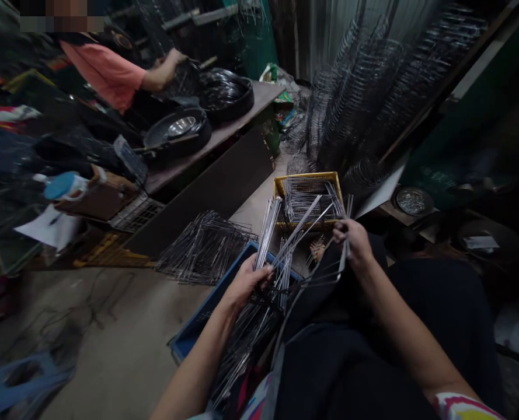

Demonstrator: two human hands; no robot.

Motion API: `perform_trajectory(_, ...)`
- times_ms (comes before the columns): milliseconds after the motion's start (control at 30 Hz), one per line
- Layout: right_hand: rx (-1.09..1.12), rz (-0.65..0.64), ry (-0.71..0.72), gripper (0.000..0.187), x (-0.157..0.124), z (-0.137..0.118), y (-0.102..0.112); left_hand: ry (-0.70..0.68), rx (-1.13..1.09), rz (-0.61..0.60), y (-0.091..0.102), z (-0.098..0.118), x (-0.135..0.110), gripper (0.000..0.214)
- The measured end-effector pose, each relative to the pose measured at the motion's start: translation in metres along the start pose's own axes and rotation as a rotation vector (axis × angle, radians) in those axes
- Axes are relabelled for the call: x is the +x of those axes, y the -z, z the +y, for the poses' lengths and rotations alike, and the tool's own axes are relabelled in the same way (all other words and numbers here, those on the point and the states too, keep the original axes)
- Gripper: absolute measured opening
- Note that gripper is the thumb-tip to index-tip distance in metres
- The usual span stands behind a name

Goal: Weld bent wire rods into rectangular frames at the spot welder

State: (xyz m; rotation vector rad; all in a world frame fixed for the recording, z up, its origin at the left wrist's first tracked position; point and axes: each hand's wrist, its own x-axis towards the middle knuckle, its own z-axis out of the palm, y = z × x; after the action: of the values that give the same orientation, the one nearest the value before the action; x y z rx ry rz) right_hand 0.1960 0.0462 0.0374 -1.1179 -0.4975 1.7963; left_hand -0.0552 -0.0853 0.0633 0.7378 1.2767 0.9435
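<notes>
My left hand (247, 281) is closed around a bundle of thin metal wire rods (271, 230) that fan upward over a blue crate (198, 326). My right hand (352, 240) pinches a bent wire piece (344, 256) just above my dark-clothed lap. More wire pieces lie in the blue crate under my left hand. A yellow crate (281, 185) holding wire pieces sits just beyond both hands.
A flat pile of wire frames (204, 248) lies on the floor to the left. Tall stacks of wire racks (364, 87) lean at the back right. Another person in an orange shirt (105, 70) works at a table with black pans (224, 93).
</notes>
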Motion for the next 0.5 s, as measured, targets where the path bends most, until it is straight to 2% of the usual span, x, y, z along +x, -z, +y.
perform_trajectory(100,0.015,0.006,-0.095,0.029,0.015,-0.005,0.021,-0.013,0.012,0.020,0.003,0.001,-0.001,0.026)
perform_trajectory(233,-0.033,-0.011,-0.136,0.025,0.005,0.032,0.024,-0.018,-0.034,0.022,0.006,0.003,0.003,0.026)
perform_trajectory(333,-0.065,-0.023,-0.154,0.024,-0.004,0.054,0.025,-0.019,-0.053,0.080,0.008,0.008,0.005,0.029)
perform_trajectory(400,-0.065,-0.051,-0.163,0.024,-0.006,0.053,0.032,-0.023,-0.067,0.141,0.011,0.018,0.003,0.032)
perform_trajectory(500,-0.033,-0.104,-0.195,0.022,-0.005,0.037,0.047,-0.029,-0.109,0.219,0.021,0.042,-0.008,0.032)
